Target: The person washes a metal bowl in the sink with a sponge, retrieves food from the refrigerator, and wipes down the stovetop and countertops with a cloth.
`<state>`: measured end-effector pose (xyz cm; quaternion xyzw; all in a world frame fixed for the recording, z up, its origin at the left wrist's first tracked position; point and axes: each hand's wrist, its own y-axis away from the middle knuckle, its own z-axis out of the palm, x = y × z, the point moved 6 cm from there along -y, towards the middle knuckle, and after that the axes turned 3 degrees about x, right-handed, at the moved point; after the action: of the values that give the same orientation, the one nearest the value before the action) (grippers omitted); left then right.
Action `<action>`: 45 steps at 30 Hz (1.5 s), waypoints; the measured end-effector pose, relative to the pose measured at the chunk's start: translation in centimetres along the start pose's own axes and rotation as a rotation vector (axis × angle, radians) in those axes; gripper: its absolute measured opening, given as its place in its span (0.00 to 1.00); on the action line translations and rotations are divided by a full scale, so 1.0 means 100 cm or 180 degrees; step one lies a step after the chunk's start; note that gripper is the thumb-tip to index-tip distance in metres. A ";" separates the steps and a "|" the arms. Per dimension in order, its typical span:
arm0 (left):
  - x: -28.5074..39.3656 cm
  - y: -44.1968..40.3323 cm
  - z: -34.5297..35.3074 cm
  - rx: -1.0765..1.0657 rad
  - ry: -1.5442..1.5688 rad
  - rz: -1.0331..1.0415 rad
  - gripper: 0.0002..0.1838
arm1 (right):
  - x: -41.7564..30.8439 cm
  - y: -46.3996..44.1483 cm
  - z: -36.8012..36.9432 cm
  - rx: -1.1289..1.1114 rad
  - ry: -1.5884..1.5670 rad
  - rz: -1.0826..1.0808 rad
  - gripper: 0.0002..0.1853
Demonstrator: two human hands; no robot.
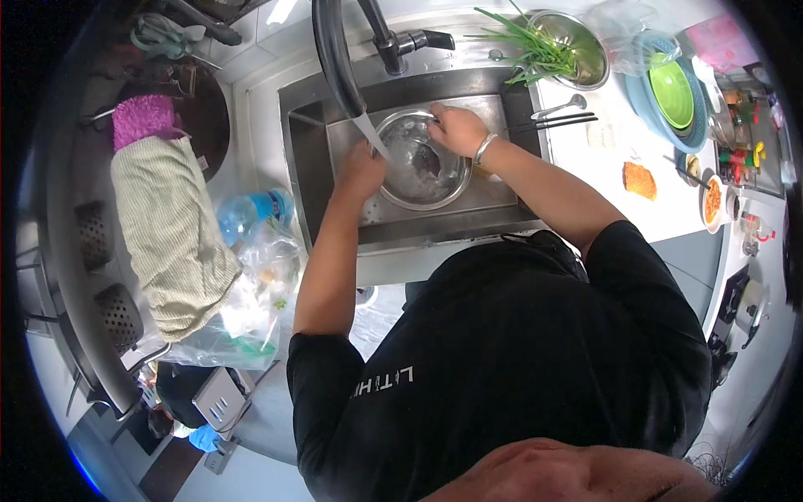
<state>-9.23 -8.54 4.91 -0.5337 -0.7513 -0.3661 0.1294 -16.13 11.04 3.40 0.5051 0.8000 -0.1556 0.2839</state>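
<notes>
A round stainless steel bowl (pixel 446 191) sits in the sink (pixel 495 117), with water in it and a dark item (pixel 428 159) that I cannot make out. Water streams into it from the black faucet (pixel 339 63). My left hand (pixel 361 171) is closed on the bowl's left rim, its fingertips partly hidden. On the far right rim, my right hand (pixel 460 131) grips the edge, with a bracelet on that wrist.
Right of the sink lie chopsticks (pixel 565 122), a spoon (pixel 573 103) and an orange-brown piece (pixel 639 181). Behind them stand a bowl of green stalks (pixel 577 42) and a blue basin (pixel 648 92). A towel (pixel 171 234), water bottle (pixel 255 213) and plastic bags (pixel 259 293) are on the left.
</notes>
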 end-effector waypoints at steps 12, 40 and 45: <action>-0.071 0.018 0.049 0.0458 0.1312 -0.0943 0.20 | 0.037 0.059 0.062 -0.0761 -0.2850 0.2209 0.24; -0.175 -0.014 0.164 0.0388 0.1687 -0.1894 0.18 | 0.152 0.106 -0.073 0.1175 0.1340 0.0385 0.25; -0.218 -0.024 0.195 -0.0166 0.1787 -0.1966 0.23 | 0.152 0.112 -0.074 0.1381 0.0767 -0.0249 0.10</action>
<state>1.08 -10.95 -22.49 -0.1659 -0.8020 -0.5379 0.1997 -13.25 30.87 0.35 0.5378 0.7949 -0.2732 0.0651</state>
